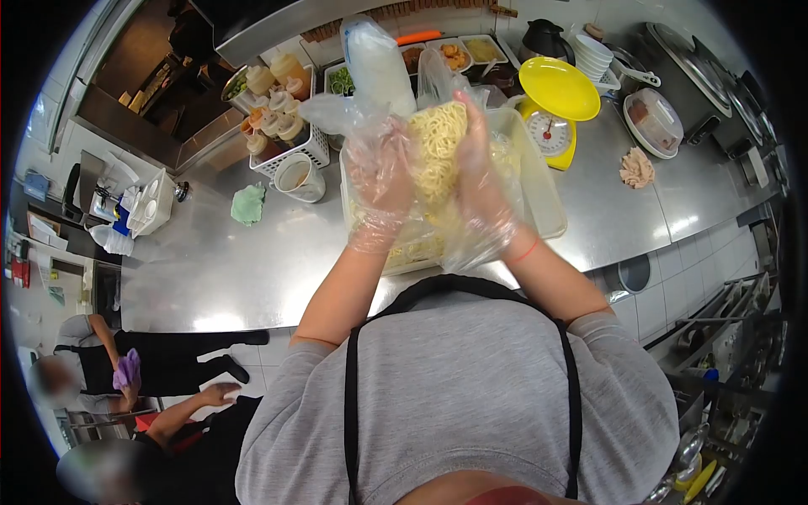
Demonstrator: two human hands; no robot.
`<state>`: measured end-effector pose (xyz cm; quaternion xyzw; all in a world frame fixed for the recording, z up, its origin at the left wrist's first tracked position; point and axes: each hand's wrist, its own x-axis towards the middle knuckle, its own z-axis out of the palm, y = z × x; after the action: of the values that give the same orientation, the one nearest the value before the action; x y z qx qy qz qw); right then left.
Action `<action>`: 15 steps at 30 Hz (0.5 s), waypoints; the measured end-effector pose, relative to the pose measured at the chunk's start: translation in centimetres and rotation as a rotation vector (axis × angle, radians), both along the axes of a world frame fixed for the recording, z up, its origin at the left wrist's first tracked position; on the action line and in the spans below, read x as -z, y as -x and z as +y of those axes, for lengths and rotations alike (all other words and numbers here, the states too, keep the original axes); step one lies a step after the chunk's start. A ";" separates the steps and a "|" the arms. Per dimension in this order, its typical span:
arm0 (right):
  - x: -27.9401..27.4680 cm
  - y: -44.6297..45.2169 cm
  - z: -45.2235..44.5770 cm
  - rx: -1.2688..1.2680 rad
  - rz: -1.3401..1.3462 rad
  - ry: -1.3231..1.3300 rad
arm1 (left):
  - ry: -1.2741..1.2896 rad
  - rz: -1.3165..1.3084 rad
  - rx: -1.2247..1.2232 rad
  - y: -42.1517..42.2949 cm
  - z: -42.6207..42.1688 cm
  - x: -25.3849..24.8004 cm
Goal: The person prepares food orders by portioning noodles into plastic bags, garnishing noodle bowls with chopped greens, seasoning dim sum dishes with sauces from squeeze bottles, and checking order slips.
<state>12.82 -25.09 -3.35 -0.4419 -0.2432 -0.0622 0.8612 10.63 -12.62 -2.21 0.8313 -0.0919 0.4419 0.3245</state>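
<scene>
— Who is in the foreground?
— A worker in a grey shirt (463, 379) and black apron (459, 286), seen from above, both forearms stretched over a steel counter (202, 278). A red band (528, 249) circles the right wrist.

— And the hands?
— Both wear clear plastic gloves. The left hand (383, 172) and the right hand (483, 172) grasp a clump of pale yellow noodles (438, 151) between them, the right with its fingers extended along one side. The left fingers blur under loose plastic, so their exact curl cannot be told.

— Where are the noodles, precisely?
— Raised above a pale rectangular bin (551, 210), in which more noodles lie.

— What surrounds the bin?
— A yellow scale (562, 151) with a round dial stands just beside it at right; a crumpled pinkish cloth (637, 167) lies farther right. At left are a white tub (299, 178), a green cloth (248, 204) and a white basket (310, 156) of squeeze bottles (278, 118).

— Behind those?
— A white plastic-wrapped bundle (376, 63), small trays of food (454, 55), a dark jug (547, 39) and stacked white bowls (592, 55).

— Anyone else?
— Two co-workers, off to the left beyond the counter's edge: one holds a purple cloth (127, 370); the other, in black, extends a bare forearm (187, 412).
</scene>
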 end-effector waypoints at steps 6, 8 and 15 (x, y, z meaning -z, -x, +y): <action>-1.5 2.5 1.7 0.108 0.078 0.131 | 0.909 -0.079 0.704 2.6 -2.3 -1.5; -1.1 1.9 1.7 0.110 0.059 0.181 | 0.749 -0.048 0.577 2.3 -2.0 -1.3; -0.8 -1.4 0.8 0.418 -0.326 0.657 | 0.471 0.023 0.574 -3.1 0.7 -0.1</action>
<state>14.17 -24.28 -2.58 -0.7172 -0.2885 -0.2236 0.5935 13.75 -11.97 -2.10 0.6793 -0.2134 0.3325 0.6185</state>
